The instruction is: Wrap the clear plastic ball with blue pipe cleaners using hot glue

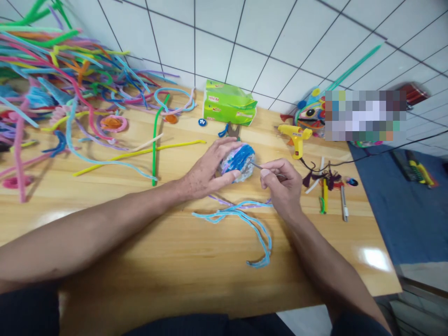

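Note:
A rounded object (241,159) wrapped in blue, lilac and pale strands rests at the middle of the wooden table. My left hand (213,169) holds it from its left side, thumb along the near edge and fingers over the far edge. At its right, my right hand (282,182) pinches a thin dark stick-like piece (257,165) whose far end reaches the object's right side. Light blue pipe cleaners (241,212), with a purple one, lie on the near side of the hands.
Colourful pipe cleaners (80,79) are heaped at the far left. Behind the hands are a green tissue pack (229,105), pliers (234,131) and a blue button (202,122). A yellow glue gun (296,139), its cable, tassels (329,177) and a cutter (345,203) lie to the right.

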A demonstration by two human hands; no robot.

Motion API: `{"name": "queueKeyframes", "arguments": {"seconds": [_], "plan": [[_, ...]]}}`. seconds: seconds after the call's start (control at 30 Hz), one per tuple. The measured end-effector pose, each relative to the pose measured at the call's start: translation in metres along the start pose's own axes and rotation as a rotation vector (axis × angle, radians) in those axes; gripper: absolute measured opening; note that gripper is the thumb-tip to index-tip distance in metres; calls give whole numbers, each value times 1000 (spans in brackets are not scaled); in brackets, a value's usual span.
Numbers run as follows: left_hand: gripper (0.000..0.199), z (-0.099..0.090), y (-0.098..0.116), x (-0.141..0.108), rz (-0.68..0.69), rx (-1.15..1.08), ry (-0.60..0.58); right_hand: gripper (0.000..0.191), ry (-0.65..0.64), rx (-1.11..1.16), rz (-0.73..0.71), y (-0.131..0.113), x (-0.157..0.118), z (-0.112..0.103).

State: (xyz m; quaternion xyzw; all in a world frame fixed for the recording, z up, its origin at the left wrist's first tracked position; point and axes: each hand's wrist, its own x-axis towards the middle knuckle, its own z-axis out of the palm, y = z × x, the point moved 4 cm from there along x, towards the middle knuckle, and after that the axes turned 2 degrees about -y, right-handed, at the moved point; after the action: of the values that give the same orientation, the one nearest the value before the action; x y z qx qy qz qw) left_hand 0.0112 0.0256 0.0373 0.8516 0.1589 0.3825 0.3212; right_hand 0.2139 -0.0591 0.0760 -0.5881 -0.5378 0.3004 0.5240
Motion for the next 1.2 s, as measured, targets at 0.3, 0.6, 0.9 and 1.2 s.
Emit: {"name": "queueKeyframes", "arguments": {"seconds": [0.3,0.6,0.9,1.2], "plan": [[67,1,-1,0,7,11,0,11,189,-32,-12,20,12,-15],[65,1,-1,-1,15,24,6,28,87,-500,-37,64,33,-35],[77,2,-3,0,42,22,44,25,72,-705,-123,83,42,-43],[77,3,-7,-1,8,50,41,25,72,-643,-128,86,42,-42]]}}
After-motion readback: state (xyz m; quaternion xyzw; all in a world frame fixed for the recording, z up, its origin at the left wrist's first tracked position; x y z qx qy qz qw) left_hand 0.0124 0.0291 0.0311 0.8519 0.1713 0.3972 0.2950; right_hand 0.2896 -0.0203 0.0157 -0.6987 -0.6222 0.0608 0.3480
